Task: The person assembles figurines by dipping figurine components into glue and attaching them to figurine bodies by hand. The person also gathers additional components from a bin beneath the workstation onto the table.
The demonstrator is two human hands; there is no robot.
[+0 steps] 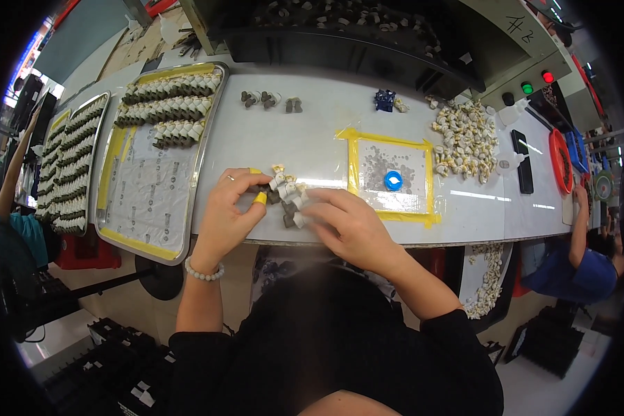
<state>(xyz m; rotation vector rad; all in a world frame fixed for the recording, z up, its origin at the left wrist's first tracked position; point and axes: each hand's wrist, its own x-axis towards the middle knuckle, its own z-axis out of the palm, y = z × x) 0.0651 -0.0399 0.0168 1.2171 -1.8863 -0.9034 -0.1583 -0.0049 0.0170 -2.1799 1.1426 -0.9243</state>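
Near front edge of white workbench (305, 142), approx. ctr: short slanted row of small white-&-grey pcs (289, 200) w/ yellowish tips, b/w the two hands.

L hand (227, 211): thumb & fingers bent in loose C, part open, tips at L end of row; can't tell if gripping or just steadying. Yellow finger cots (260, 197) on thumb & one finger; ring, plus pale bead bracelet (204, 272) at wrist.

R hand (350, 222): fingers half-curled, part open, at R end of row; fingertips blurred, so can't tell whether a pc. is held.

L of hands: metal tray (149, 208), paper-lined, yellow tape along edges; rows of similar pcs. (166, 107) fill its far part, nearest row shorter. Further L, second tray w/ more rows.

Beyond hands: few loose grey-&-white pcs. (270, 99) on bench; farther R, dark blue pc. (385, 100).

R of hands: yellow tape frame (428, 173) around spotted sheet, round blue container (393, 181) on it. Past that, heap of white-&-yellow pcs. (464, 142), then black rectangular device (522, 161) & red basin (560, 159). Co-worker in blue (572, 274) at far R.
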